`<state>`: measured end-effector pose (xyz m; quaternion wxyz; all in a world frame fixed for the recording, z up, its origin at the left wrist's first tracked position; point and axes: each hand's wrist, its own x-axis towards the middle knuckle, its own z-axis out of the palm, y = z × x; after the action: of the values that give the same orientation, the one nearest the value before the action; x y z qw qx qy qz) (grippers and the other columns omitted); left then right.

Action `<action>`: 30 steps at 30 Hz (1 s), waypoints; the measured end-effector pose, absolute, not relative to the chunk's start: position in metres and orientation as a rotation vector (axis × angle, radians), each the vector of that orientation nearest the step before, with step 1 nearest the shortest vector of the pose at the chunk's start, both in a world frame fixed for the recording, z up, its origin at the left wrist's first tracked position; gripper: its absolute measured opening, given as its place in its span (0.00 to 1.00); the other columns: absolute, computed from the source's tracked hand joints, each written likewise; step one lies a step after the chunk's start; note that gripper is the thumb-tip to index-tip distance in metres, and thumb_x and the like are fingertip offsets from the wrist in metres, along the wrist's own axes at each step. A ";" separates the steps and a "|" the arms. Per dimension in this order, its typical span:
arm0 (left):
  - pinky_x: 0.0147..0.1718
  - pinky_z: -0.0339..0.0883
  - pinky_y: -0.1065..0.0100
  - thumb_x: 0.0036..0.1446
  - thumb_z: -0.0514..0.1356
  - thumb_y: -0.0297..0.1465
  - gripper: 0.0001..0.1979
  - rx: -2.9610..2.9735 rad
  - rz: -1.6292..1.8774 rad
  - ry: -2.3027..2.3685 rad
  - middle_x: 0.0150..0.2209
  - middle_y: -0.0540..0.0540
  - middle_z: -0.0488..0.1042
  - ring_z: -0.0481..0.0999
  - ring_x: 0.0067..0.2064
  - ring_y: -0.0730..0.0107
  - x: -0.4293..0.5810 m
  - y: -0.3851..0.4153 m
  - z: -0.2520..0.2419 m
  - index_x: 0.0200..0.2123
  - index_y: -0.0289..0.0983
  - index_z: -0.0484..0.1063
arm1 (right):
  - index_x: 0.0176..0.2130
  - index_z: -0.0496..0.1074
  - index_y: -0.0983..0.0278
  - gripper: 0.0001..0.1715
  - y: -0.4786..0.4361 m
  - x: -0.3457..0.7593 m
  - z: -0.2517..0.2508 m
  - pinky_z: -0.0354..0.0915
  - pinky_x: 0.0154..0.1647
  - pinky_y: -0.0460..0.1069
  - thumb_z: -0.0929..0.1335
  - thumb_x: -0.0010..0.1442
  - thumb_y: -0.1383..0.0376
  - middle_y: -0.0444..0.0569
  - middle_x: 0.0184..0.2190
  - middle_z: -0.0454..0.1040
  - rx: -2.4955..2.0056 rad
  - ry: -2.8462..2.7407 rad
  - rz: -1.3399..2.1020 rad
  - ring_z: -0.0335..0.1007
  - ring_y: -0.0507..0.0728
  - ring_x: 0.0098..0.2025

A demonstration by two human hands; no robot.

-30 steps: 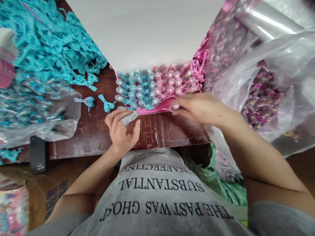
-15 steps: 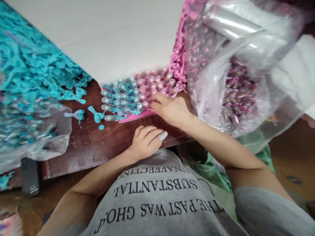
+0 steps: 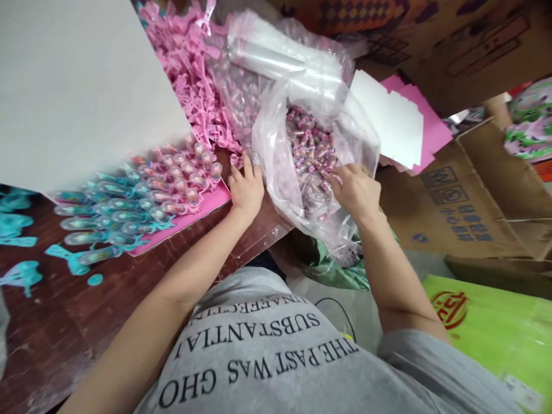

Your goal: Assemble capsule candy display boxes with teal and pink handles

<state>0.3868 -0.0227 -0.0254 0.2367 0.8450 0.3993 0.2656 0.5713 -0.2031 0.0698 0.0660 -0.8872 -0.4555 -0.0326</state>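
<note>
My left hand (image 3: 246, 187) rests at the edge of the pink pile with its fingers stretched out, and its fingertips touch a small pink plastic piece (image 3: 236, 161). One of its fingertips wears a silvery cover. Inside the mouth of a clear plastic bag (image 3: 269, 155), my right hand (image 3: 357, 192) has its fingers curled at small pink capsules (image 3: 308, 141); whatever they pinch is hidden. Left of my left hand, rows of clear-topped pink pieces (image 3: 175, 172) and blue pieces (image 3: 116, 204) stand on a pink card (image 3: 185, 224).
Pink plastic clips (image 3: 190, 69) are heaped behind the card, beside a large white board (image 3: 86, 86). Loose turquoise clips (image 3: 23, 276) lie at the left. Beyond the bag are white and pink cards (image 3: 388, 121), a cardboard box (image 3: 466, 201) and a green box (image 3: 491, 328).
The view has swung to the right. My right hand has gone from the rows of pink pieces into the bag. My left hand has moved from the table's front edge to the pink pile.
</note>
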 end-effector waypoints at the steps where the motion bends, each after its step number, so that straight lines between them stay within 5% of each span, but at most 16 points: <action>1: 0.63 0.67 0.34 0.71 0.48 0.24 0.19 2.334 0.731 1.058 0.73 0.29 0.65 0.71 0.68 0.35 0.383 -0.027 -0.027 0.54 0.33 0.77 | 0.50 0.81 0.61 0.19 -0.210 0.577 0.059 0.74 0.41 0.61 0.65 0.72 0.54 0.62 0.51 0.80 -2.759 -1.388 -0.084 0.77 0.70 0.50; 7: 0.52 0.78 0.50 0.72 0.48 0.21 0.19 2.477 0.608 0.992 0.72 0.27 0.65 0.81 0.54 0.49 0.341 -0.064 -0.021 0.55 0.32 0.77 | 0.48 0.78 0.64 0.17 -0.207 0.586 0.019 0.72 0.42 0.60 0.65 0.69 0.58 0.67 0.50 0.80 -2.724 -1.513 -0.054 0.72 0.73 0.54; 13: 0.57 0.77 0.51 0.64 0.58 0.18 0.21 2.446 0.435 0.855 0.52 0.35 0.81 0.81 0.52 0.52 0.297 -0.073 -0.008 0.59 0.32 0.73 | 0.54 0.72 0.64 0.19 -0.158 0.578 0.016 0.70 0.46 0.58 0.65 0.67 0.60 0.63 0.47 0.82 -2.517 -1.532 0.316 0.78 0.70 0.50; 18: 0.57 0.76 0.55 0.67 0.61 0.28 0.09 1.886 0.396 0.898 0.49 0.41 0.84 0.83 0.51 0.60 0.273 -0.071 -0.004 0.50 0.38 0.72 | 0.55 0.71 0.63 0.21 -0.147 0.585 0.007 0.71 0.48 0.61 0.67 0.65 0.60 0.63 0.49 0.82 -2.518 -1.570 0.412 0.78 0.72 0.51; 22: 0.41 0.78 0.65 0.65 0.63 0.35 0.09 1.490 0.359 0.875 0.44 0.44 0.83 0.85 0.42 0.64 0.259 -0.069 0.001 0.44 0.38 0.68 | 0.54 0.70 0.60 0.19 -0.166 0.584 0.012 0.74 0.49 0.62 0.67 0.64 0.62 0.59 0.51 0.80 -2.279 -1.538 0.281 0.78 0.68 0.51; 25: 0.25 0.69 0.73 0.63 0.65 0.38 0.13 1.368 0.330 0.816 0.43 0.46 0.81 0.79 0.29 0.75 0.253 -0.071 0.010 0.38 0.40 0.62 | 0.56 0.69 0.57 0.19 -0.182 0.558 0.031 0.76 0.45 0.59 0.66 0.66 0.66 0.56 0.53 0.75 -1.832 -1.587 0.259 0.76 0.63 0.50; 30: 0.25 0.64 0.75 0.61 0.68 0.40 0.17 1.309 0.351 0.717 0.37 0.51 0.79 0.71 0.25 0.82 0.257 -0.072 0.029 0.36 0.39 0.64 | 0.59 0.68 0.56 0.19 -0.183 0.502 0.056 0.76 0.55 0.59 0.63 0.73 0.70 0.54 0.51 0.76 -1.380 -1.967 0.578 0.76 0.61 0.55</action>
<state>0.2569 -0.0719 0.0286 0.7204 0.5921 0.3244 0.1589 0.5017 -0.1834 0.0564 0.3288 -0.5273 -0.7517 0.2208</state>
